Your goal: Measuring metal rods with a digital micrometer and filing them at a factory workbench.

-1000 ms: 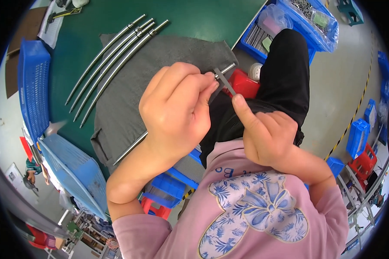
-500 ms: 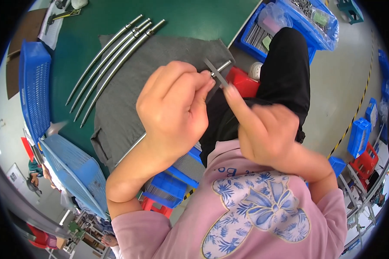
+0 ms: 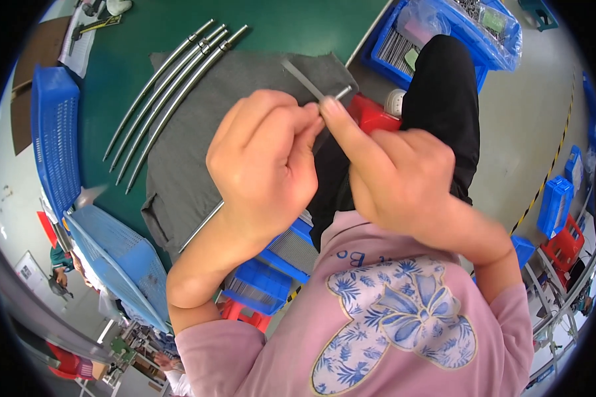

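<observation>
My left hand (image 3: 265,159) is closed around a slim shiny metal tube (image 3: 343,92), whose end sticks out past the fingertips. The same tube seems to come out again under my left forearm; the stretch between is hidden. My right hand (image 3: 404,172) pinches a thin flat grey file (image 3: 300,78), its index finger stretched along it. The file lies across the tube near its end, pointing up and left. Over the green table and the grey cloth (image 3: 245,76), several curved metal tubes (image 3: 172,109) with collars lie side by side, left of my hands.
Blue baskets (image 3: 56,132) stand along the table's left edge. A blue crate (image 3: 381,56) of thin metal parts is at the far right, beside my black-clad leg (image 3: 444,106). Blue bins (image 3: 255,288) sit below my left forearm. A red object (image 3: 376,118) is by my leg.
My right hand has moved left and slightly up, pushing the file forward across the tube, so more of it extends beyond. My left hand has hardly moved.
</observation>
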`<state>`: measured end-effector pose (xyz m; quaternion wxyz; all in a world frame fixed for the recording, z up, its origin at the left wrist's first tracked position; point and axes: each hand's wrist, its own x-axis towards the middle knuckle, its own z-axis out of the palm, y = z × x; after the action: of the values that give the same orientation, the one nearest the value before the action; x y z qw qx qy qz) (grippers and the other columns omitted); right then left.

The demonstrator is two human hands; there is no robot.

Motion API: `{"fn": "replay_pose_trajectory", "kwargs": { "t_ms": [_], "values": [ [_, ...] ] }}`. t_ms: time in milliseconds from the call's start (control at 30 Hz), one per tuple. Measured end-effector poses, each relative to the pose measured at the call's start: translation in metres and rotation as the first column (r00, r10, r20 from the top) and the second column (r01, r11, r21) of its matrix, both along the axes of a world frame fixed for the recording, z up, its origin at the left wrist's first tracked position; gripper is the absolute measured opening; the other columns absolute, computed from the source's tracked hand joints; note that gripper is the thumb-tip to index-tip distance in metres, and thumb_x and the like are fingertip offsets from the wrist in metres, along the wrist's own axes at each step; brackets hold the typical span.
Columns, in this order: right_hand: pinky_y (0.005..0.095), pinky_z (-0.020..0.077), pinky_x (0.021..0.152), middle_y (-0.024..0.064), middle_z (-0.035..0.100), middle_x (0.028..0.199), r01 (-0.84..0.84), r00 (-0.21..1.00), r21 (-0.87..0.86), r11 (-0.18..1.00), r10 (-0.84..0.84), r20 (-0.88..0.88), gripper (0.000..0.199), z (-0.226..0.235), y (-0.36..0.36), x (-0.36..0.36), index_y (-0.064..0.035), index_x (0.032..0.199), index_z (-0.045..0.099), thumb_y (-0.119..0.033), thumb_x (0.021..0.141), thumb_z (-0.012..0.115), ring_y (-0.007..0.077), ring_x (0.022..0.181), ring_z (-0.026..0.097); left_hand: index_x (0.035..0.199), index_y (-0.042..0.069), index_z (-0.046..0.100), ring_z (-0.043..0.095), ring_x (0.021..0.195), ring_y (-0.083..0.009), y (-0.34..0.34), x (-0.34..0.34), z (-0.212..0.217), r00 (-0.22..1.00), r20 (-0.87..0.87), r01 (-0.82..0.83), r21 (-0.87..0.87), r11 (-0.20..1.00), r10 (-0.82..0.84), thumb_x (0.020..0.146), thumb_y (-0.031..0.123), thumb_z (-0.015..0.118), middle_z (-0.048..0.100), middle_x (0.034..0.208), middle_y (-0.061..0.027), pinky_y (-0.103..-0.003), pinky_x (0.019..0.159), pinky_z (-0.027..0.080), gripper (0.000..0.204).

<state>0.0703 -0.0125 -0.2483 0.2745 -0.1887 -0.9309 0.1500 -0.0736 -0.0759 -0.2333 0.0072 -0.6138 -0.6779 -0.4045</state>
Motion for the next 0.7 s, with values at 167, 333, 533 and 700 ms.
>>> {"fn": "replay_pose_trajectory", "kwargs": {
  "t_ms": [167, 333, 533, 700],
  "values": [
    [0.0259, 0.0284, 0.038, 0.0010, 0.034, 0.046, -0.056, 0.992, -0.221, 0.974, 0.080, 0.099, 0.051, 0.007, -0.008, 0.050, 0.0036, 0.102, 0.057, 0.003, 0.052, 0.050, 0.0143, 0.035, 0.034, 0.066, 0.002, 0.055, 0.050, 0.053, -0.0211, -0.006, 0.001, 0.000, 0.999, 0.045, -0.016, -0.022, 1.000, 0.017, 0.055, -0.005, 0.065, 0.051, 0.064, -0.0071, -0.028, 0.046, 0.040, 0.017],
    [0.0250, 0.0239, 0.035, -0.0002, 0.028, 0.043, -0.031, 0.999, -0.156, 0.987, 0.025, -0.042, 0.054, -0.014, 0.000, 0.083, 0.0034, 0.101, 0.058, 0.003, 0.048, 0.049, 0.0125, 0.033, 0.029, 0.067, 0.002, 0.055, 0.050, 0.053, -0.0210, -0.005, 0.000, 0.000, 1.000, 0.011, -0.010, -0.032, 0.999, 0.011, 0.056, -0.004, 0.066, 0.051, 0.064, -0.0070, -0.028, 0.047, 0.040, 0.016],
    [0.0262, 0.0304, 0.038, 0.0035, 0.041, 0.046, 0.106, 0.973, -0.084, 0.991, -0.121, -0.195, 0.042, -0.009, 0.032, 0.049, 0.0004, 0.105, 0.056, 0.003, 0.063, 0.052, 0.0155, 0.036, 0.038, 0.067, 0.001, 0.055, 0.049, 0.053, -0.0213, -0.002, -0.002, 0.001, 1.000, 0.011, 0.002, -0.025, 1.000, -0.002, 0.056, -0.004, 0.065, 0.050, 0.063, -0.0072, -0.028, 0.046, 0.039, 0.016],
    [0.0316, 0.0412, 0.044, 0.0114, 0.053, 0.054, 0.083, 0.981, 0.045, 0.996, -0.074, -0.181, 0.010, 0.031, 0.083, -0.047, -0.0021, 0.069, 0.055, -0.012, 0.068, 0.053, 0.0231, 0.045, 0.052, 0.070, 0.001, 0.053, 0.049, 0.057, -0.0225, -0.003, 0.003, 0.011, 0.999, -0.023, -0.039, -0.163, 0.986, 0.036, 0.058, -0.003, 0.062, 0.049, 0.067, -0.0078, -0.030, 0.048, 0.039, 0.016]
  ]
}}
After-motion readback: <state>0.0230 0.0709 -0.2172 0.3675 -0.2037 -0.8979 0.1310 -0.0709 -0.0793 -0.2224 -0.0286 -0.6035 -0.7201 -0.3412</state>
